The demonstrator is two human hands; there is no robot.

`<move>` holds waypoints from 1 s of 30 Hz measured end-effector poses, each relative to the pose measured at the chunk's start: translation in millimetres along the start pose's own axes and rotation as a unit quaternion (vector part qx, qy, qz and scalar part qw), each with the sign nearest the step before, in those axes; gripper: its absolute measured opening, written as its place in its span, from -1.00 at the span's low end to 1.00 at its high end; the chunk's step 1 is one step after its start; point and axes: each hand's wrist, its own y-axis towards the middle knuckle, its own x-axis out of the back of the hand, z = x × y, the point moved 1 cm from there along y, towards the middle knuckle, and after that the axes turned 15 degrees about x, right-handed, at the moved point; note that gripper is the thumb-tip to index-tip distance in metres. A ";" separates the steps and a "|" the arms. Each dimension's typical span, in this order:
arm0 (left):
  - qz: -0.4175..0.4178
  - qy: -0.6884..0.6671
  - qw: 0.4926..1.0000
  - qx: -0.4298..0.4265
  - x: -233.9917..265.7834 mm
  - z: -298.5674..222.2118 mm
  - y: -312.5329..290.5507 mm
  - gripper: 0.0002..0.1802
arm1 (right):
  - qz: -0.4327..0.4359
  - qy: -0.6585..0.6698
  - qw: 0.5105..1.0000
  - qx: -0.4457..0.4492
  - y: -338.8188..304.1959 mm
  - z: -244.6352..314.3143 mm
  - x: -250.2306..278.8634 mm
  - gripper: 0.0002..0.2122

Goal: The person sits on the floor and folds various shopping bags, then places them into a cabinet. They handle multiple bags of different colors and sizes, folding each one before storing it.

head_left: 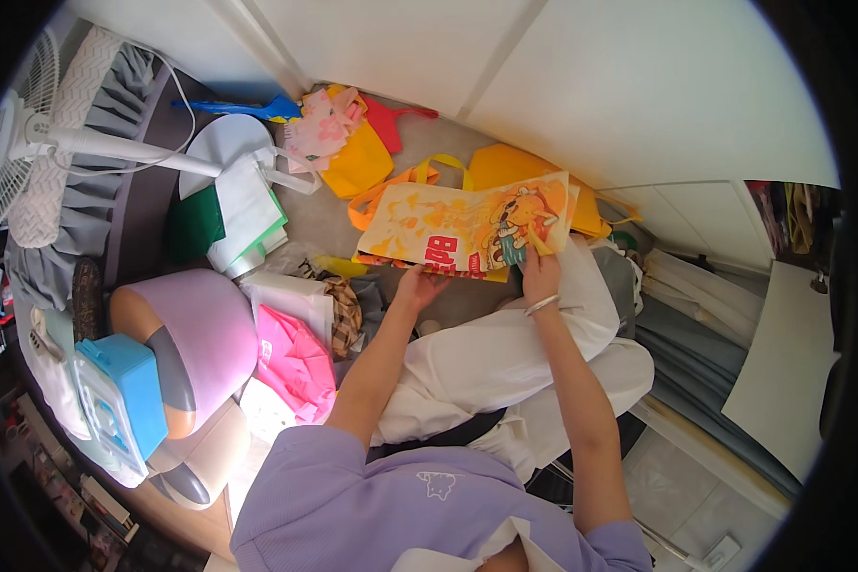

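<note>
A flat yellow-and-cream tote bag [429, 212] with a cartoon animal print and orange handles lies stretched out before me above my lap. My right hand [541, 278] grips its lower right edge, and a light bangle sits on that wrist. At the lower left edge my left hand [419, 286] holds the bag from below, its fingers partly tucked under it. Behind the tote rests another orange-yellow bag [510, 170], partly covered by it. Farther back on the floor are a yellow bag [357, 167] and a pink floral bag [324, 129] overlapping it.
White cabinet doors [629, 86] rise at the far side. On the left stand a white fan [153, 153], white and green bags [248, 219], a lilac stool [195, 329], a blue plastic box [129, 391] and a bright pink bag [296, 362]. Grey fabric [696, 381] lies right.
</note>
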 end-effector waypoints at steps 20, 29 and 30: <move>0.024 0.214 0.961 -0.173 -68.4 -21.6 -61.7 -0.64 | 0.396 -0.175 0.877 0.209 7.9 81.1 -68.9 -0.48; -0.091 0.265 0.932 -0.229 -77.0 -13.8 -87.1 -0.61 | 0.317 -0.102 0.940 0.080 9.4 76.7 -45.0 -0.53; -0.089 0.279 0.926 -0.239 -77.4 -8.1 -88.0 -0.60 | 0.328 -0.153 0.926 0.109 10.8 88.9 -42.1 -0.51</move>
